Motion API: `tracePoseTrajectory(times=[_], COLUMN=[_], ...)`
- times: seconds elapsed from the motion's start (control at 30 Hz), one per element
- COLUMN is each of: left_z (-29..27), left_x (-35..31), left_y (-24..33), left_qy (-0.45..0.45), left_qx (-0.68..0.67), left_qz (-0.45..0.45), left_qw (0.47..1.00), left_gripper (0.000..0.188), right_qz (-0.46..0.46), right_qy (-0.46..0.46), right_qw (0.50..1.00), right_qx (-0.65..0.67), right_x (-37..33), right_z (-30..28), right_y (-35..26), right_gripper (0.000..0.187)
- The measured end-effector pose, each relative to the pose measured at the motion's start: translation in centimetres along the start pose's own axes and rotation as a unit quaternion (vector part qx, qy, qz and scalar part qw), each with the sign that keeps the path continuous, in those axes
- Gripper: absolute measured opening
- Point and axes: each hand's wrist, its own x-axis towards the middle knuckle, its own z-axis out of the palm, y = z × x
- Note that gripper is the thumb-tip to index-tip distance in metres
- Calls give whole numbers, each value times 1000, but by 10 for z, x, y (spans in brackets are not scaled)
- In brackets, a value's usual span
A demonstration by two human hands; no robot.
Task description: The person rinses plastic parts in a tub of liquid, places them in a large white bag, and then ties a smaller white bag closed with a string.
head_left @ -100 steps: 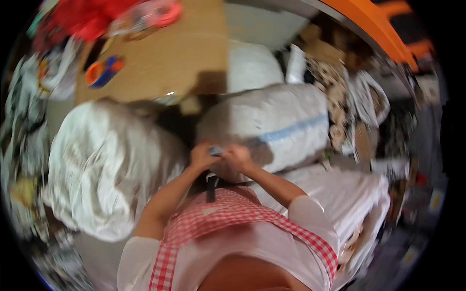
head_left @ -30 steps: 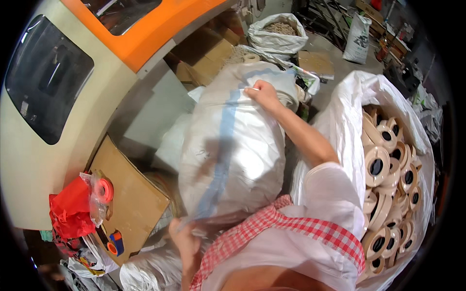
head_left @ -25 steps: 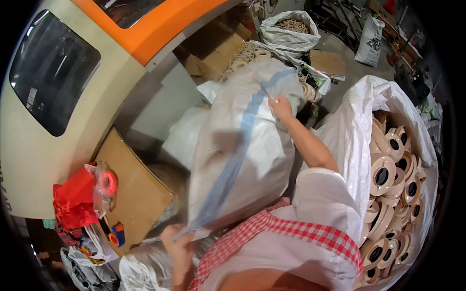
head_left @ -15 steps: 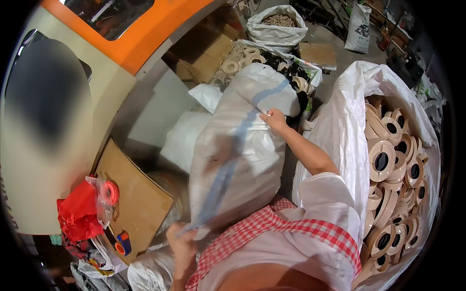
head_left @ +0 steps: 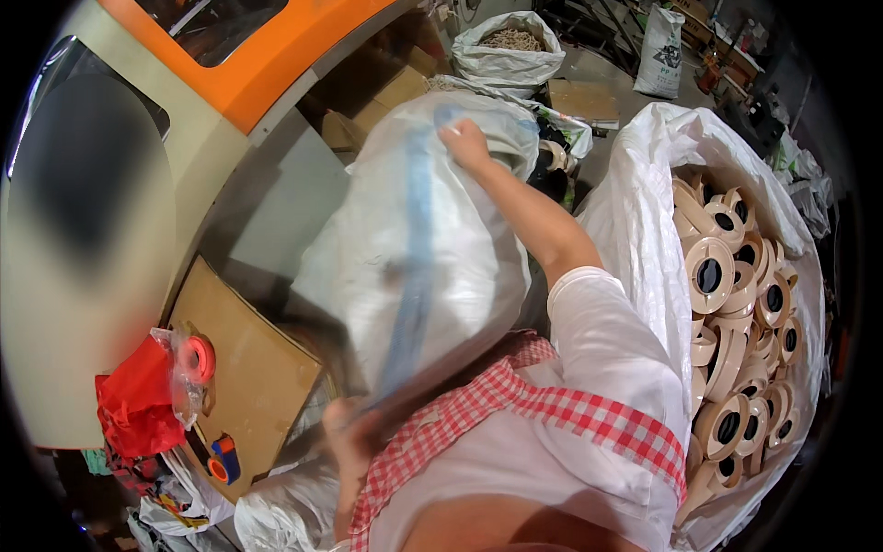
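A large white woven sack (head_left: 469,253) with a blue stripe stands before my body, bulging and partly smeared by motion. Its far end is gripped by my right hand (head_left: 464,144), the fingers closed on the fabric beside the stripe. My left hand (head_left: 349,431), blurred, is closed on the sack's near end by my red-checked apron (head_left: 478,386). What the sack contains is hidden.
At the right stands a big open white sack (head_left: 625,198) full of beige ring-shaped parts (head_left: 708,276). To the left are a cardboard sheet (head_left: 244,345), a red bag (head_left: 138,396), a tape dispenser (head_left: 223,460) and an orange-and-cream machine (head_left: 207,138). Another open sack (head_left: 478,64) stands behind.
My right hand has moved away from me and to the left, carrying the sack's far end with it. The sack now covers much of the parts pile behind it. My left hand has shifted slightly.
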Motion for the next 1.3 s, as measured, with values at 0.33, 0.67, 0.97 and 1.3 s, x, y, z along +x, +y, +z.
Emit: tracePoseTrajectory(times=[0.33, 0.67, 0.97, 1.3], left_z=[14, -10, -18, 2], left_x=[30, 41, 73, 173], left_y=[-6, -6, 50, -97], left_qy=[-23, 46, 108, 48], left_qx=[30, 44, -42, 205], left_qz=[-77, -95, 34, -127], left_qw=[996, 993, 993, 969], left_gripper=[12, 19, 20, 8], right_qz=[32, -94, -48, 81], right_qy=[-125, -229, -132, -207], right_qw=[981, 967, 974, 929], right_qx=[-142, -58, -178, -297], right_x=[-80, -5, -41, -132], right_z=[7, 24, 34, 31], right_y=[112, -35, 69, 187], right_gripper=[35, 27, 30, 31])
